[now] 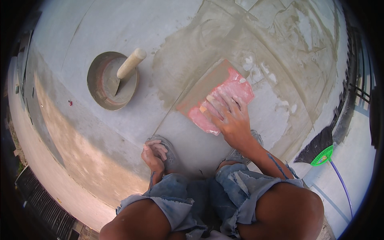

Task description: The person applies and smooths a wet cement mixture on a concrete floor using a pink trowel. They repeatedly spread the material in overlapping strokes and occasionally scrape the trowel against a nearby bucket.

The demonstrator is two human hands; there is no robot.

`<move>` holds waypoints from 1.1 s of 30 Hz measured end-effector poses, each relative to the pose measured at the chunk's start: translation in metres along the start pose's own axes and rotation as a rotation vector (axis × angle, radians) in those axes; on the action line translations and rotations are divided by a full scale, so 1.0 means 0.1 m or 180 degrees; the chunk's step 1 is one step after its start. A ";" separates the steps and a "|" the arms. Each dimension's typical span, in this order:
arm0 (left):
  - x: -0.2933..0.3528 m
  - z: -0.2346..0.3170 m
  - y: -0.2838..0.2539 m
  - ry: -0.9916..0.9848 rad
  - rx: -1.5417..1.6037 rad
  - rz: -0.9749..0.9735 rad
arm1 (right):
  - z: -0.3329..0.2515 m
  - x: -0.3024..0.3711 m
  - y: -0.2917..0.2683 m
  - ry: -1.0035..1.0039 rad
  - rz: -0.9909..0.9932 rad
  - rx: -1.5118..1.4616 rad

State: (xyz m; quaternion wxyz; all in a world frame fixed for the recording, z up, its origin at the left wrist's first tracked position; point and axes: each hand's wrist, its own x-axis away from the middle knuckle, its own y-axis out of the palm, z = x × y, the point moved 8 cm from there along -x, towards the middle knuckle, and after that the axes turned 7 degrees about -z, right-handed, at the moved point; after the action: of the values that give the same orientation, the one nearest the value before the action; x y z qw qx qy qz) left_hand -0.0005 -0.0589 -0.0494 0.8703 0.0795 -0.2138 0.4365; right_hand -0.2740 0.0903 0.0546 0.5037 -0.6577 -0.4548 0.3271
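My right hand (231, 118) grips a flat, rectangular pink-red rubber float (236, 86), its fingers bent over the near edge. Beneath and around the float lies wet grey-brown grout (196, 48), smeared across the grey floor. My left hand (154, 155) hangs beside my left shoe (171, 156), with loosely curled fingers and nothing visible in them. Farther left stands a round bowl (93, 76), coated inside with grey paste. A trowel with a pale wooden handle (132, 63) leans in it, its blade down in the paste.
A broom (318, 148) with black bristles, a green head and a blue stick lies on the right. Dark railing bars (354, 76) run along the right rim. White blotches (260, 70) dot the grout beyond the float. A dark grate (42, 200) shows at lower left.
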 end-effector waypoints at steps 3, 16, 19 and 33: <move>0.00 -0.01 0.00 -0.0037 -0.0017 0.0007 | 0.00 0.04 -0.01 0.0020 0.0004 -0.0033; -0.02 0.01 -0.01 0.0027 -0.0024 0.0023 | -0.03 0.08 0.10 0.0026 0.0035 -0.0010; -0.01 0.01 -0.01 0.0042 -0.0059 0.0023 | -0.07 0.02 0.09 -0.0003 0.0050 -0.0036; 0.00 0.00 0.00 0.0094 -0.0075 0.0017 | 0.03 -0.17 -0.37 0.0103 0.0200 -0.0030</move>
State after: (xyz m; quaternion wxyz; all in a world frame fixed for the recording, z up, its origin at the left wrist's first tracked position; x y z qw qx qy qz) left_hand -0.0012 -0.0591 -0.0492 0.8731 0.0623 -0.2062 0.4373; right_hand -0.2935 0.0785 0.0891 0.4973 -0.6792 -0.4272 0.3299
